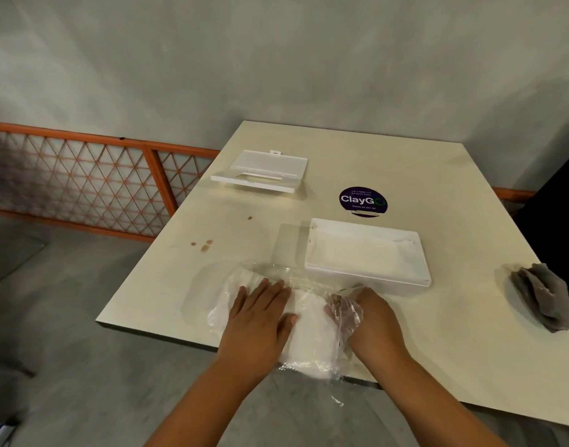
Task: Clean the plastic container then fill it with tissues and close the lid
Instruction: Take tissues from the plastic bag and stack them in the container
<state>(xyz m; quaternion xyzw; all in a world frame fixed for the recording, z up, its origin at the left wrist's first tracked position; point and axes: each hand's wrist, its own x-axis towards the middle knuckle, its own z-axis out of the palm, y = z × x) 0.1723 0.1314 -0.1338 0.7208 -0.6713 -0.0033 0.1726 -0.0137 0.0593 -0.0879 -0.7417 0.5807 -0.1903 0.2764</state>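
Pale wooden table [405, 333], square, seen from its near edge. Clock directions below take the table centre as hub, twelve pointing to the far wall.

White plastic container [367, 253], lid off, sits just right of centre toward three o'clock. Rigid walls, shallow, likely light. Something white and thin shows inside along its right end; cannot tell if it is tissue or lining. Best taken by the long rims, since the smooth plastic would slide on this tabletop under a one-sided push.

Tissue pack [296, 321] in clear plastic wrap lies at six o'clock, overhanging the near table edge. Soft, compressible, very light; the film is slick and crinkly. Judgement: lift the stack from underneath or pinch it across the short sides, because a top-only grip would peel off single sheets.

Slotted lid [260, 171] at eleven o'clock, well apart from the container, underside up as far as I can tell. Stiff, thin.

Grey cloth [541, 301], crumpled, at four o'clock near the right edge.

Round purple sticker [363, 201] at one o'clock, just beyond the container.

Left hand [260, 312]: fingers straight, palm flat, pressing the pack down.

Right hand [370, 317]: fingers curled into the loose wrap at the pack's right end, bunching film.

Small brown stains [206, 245] at nine o'clock.
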